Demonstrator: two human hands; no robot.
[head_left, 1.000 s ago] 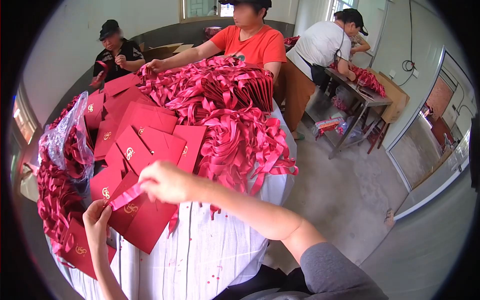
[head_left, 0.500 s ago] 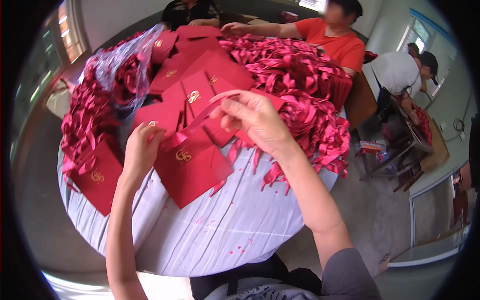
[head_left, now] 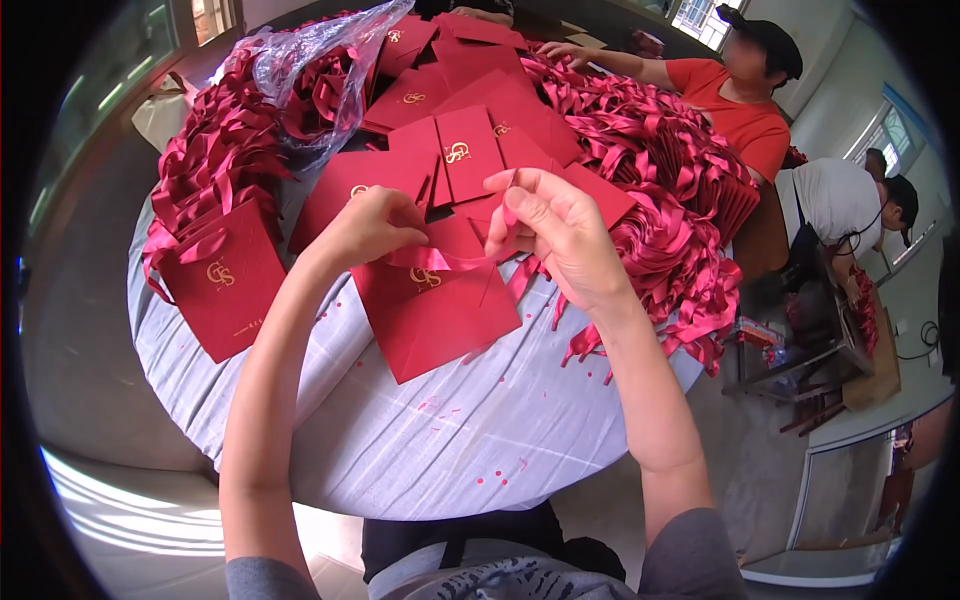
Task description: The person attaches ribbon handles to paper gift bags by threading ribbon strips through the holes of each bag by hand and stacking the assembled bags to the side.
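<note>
A red satin ribbon (head_left: 445, 261) stretches between my two hands over a red paper gift bag (head_left: 432, 335) with a gold emblem. My left hand (head_left: 372, 228) is closed at the bag's upper left edge, where the ribbon comes out from under its fingers. The other end is pinched between thumb and fingers of my right hand (head_left: 555, 228), raised above the bag's upper right side. Part of the bag's upper edge is hidden behind my hands. Beyond them, more flat red bags (head_left: 468, 150) lie overlapping in a heap.
A round table (head_left: 390, 450) wears a pale cloth with small red scraps. Ribbon-handled bags pile at right (head_left: 650, 170) and left (head_left: 215, 150), near a clear plastic bag (head_left: 320, 80). One red bag (head_left: 225, 280) lies apart. A co-worker in orange (head_left: 735, 110) reaches over the far side.
My left hand has moved right and a little up, nearer my right hand, and the ribbon sags more between them. The whole view has also shifted.
</note>
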